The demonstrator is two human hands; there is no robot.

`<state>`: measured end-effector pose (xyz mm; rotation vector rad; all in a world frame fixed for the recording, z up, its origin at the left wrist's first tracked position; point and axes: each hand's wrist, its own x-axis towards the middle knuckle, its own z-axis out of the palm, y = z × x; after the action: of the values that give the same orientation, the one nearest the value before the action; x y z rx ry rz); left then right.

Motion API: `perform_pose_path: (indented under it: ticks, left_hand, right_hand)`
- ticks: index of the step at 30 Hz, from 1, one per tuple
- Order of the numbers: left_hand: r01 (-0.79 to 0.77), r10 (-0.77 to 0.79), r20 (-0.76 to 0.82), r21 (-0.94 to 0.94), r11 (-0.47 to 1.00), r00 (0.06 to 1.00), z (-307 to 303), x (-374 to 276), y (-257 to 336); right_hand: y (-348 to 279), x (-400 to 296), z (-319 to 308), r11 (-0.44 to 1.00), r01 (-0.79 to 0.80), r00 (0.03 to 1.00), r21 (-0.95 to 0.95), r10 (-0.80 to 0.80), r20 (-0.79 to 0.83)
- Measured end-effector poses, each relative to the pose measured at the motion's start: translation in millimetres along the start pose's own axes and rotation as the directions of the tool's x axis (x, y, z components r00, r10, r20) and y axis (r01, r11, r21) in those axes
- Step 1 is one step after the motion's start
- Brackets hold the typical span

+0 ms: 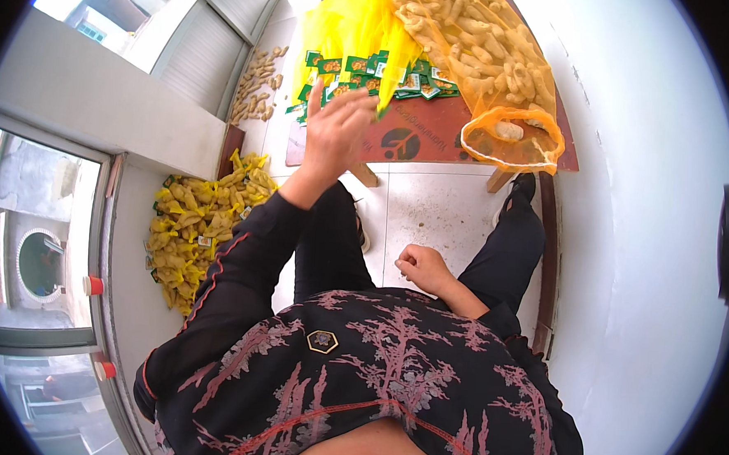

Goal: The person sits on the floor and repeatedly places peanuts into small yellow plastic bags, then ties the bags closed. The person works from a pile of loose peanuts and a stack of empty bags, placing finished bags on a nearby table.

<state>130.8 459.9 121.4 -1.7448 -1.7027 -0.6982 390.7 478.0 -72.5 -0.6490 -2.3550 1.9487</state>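
Observation:
My left hand (339, 127) is over the near left part of the table, blurred, one finger raised and the others bent towards a strand of yellow mesh bags (350, 23) with green printed tags (372, 83). Whether it pinches the strand is unclear. My right hand (425, 271) is loosely curled in front of my belly, with nothing visible in it. At the right of the table lies an orange mesh sack (515, 56) full of ginger roots, its open mouth towards me; a ginger piece (508, 131) lies inside the mouth.
The red-brown board tabletop (419, 128) has wooden legs (500, 179). Filled yellow net bags of ginger (197, 231) are heaped on the floor at left; loose ginger (257, 89) lies beyond them. A white wall (637, 211) runs along the right. Two red cups (92, 285) stand by the window.

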Motion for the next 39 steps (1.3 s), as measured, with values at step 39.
perform_pose_path:
  ticks: [39]
  left_hand:
    - [0.586,-0.542,0.588,-0.785,-0.204,0.600,9.0,-49.7,48.3]
  right_hand:
    - [-98.2,7.6,-22.1,0.872,0.300,0.939,0.386,-0.200,-0.280]
